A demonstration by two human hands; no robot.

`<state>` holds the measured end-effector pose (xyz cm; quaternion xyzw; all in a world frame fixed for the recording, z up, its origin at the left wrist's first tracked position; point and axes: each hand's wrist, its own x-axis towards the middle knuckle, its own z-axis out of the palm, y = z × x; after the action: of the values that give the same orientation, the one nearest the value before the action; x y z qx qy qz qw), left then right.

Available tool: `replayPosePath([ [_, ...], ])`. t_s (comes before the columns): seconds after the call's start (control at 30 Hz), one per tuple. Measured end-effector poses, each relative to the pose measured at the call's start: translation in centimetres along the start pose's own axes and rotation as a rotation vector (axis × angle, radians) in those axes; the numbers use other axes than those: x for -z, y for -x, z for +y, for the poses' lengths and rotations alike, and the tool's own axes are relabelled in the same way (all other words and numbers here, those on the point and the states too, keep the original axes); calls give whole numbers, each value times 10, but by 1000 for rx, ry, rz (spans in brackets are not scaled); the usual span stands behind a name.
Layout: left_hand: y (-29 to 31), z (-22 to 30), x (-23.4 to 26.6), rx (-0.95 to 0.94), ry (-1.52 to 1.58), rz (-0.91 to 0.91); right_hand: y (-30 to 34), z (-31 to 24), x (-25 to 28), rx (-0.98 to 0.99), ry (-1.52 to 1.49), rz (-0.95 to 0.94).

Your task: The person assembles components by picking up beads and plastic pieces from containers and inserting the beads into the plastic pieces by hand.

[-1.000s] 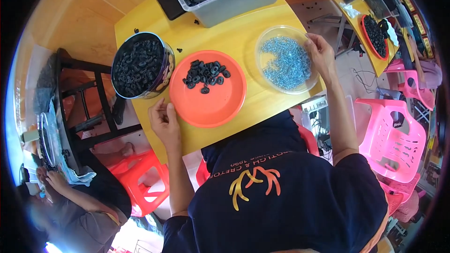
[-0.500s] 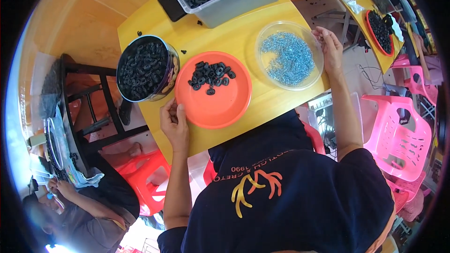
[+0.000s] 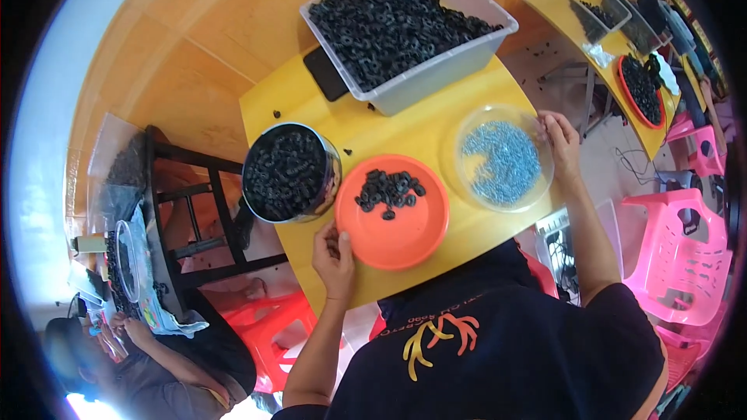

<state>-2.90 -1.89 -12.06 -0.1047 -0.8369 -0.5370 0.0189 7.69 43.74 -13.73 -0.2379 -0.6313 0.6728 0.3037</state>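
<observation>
My left hand [image 3: 334, 262] has its thumb and curled fingers at the left rim of a round orange plate [image 3: 389, 245]. A small heap of black ring-shaped parts [image 3: 393, 188] lies toward the plate's far side, with one piece a little apart. At the right, my right hand [image 3: 562, 140] pinches the rim of a see-through round dish [image 3: 469, 179]. Many small shiny blue screw-like pieces [image 3: 506, 162] are spread in that dish; they are too small to name surely. Left of the plate, a round tin [image 3: 330, 179] full of black parts touches or nearly touches it.
A large translucent bin [image 3: 443, 70] heaped with black parts stands at the far side of the yellow table [image 3: 311, 272], beside a black phone-like slab [image 3: 325, 74]. Loose black bits lie nearby. At lower left another person [image 3: 171, 362] works; pink chairs [image 3: 677, 257] stand at the right.
The view has tilted, so the table sits lower and further right and more of the large bin shows. Both hands keep their places at the plate and dish rims.
</observation>
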Motion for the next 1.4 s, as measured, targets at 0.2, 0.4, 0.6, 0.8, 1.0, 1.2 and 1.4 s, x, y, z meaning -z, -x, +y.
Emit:
replayPosePath([
  [0.2, -3, -4, 0, 12, 101, -18, -1, -1, -1, -88, -73, 80],
  [0.4, 0, -10, 0, 15, 162, -25, -1, -2, -4, -63, 66, 98],
  [0.6, -3, -18, 2, -60, 111, -33, -6, 5, -3, 3, 116, 110],
  [0.8, 5, -15, 8, 17, 25, -88, -5, 12, 8, -37, 125, 128],
  [1.0, 0, -9, 3, -47, -54, -8, -7, 10, 4, -64, 27, 63],
  [1.2, -1, -3, 4, 14, -88, -35, -5, 6, 2, -36, 51, 58],
  [1.4, -11, 22, -1, -631, -445, -19, -5, 9, 1, -42, 66, 27],
])
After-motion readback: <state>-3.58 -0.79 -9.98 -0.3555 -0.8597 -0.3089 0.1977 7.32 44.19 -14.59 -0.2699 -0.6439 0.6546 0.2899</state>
